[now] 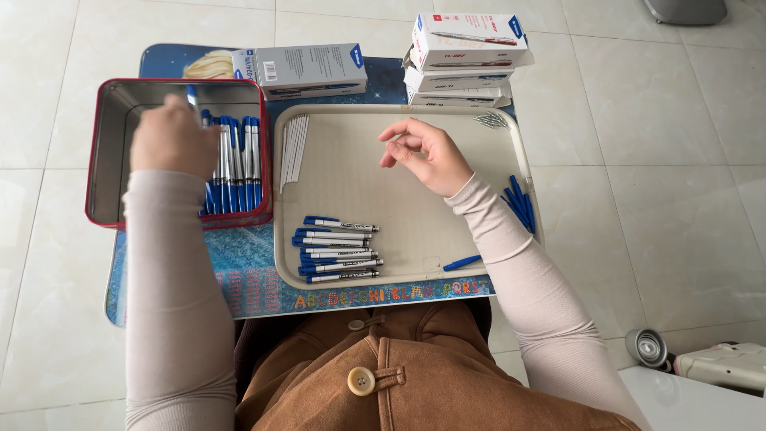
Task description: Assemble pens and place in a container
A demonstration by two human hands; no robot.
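a blue pen [191, 97] is gripped by the left hand [170, 137] over the red tin [102, 152] (pens just right of it), while the right hand [425, 153] is held loosely open, empty, above the beige tray [399, 207].

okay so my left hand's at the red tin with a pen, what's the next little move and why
Probably lower the pen in the left hand into the red tin, beside the blue pens already standing there. The right hand hovers empty over the tray, where more finished pens wait.

I see a small blue desk [247, 271] with coloured letters on its front edge. On it rest a red tin [108, 160], a beige tray [399, 199], a grey box [307, 70] and stacked white boxes [463, 60].
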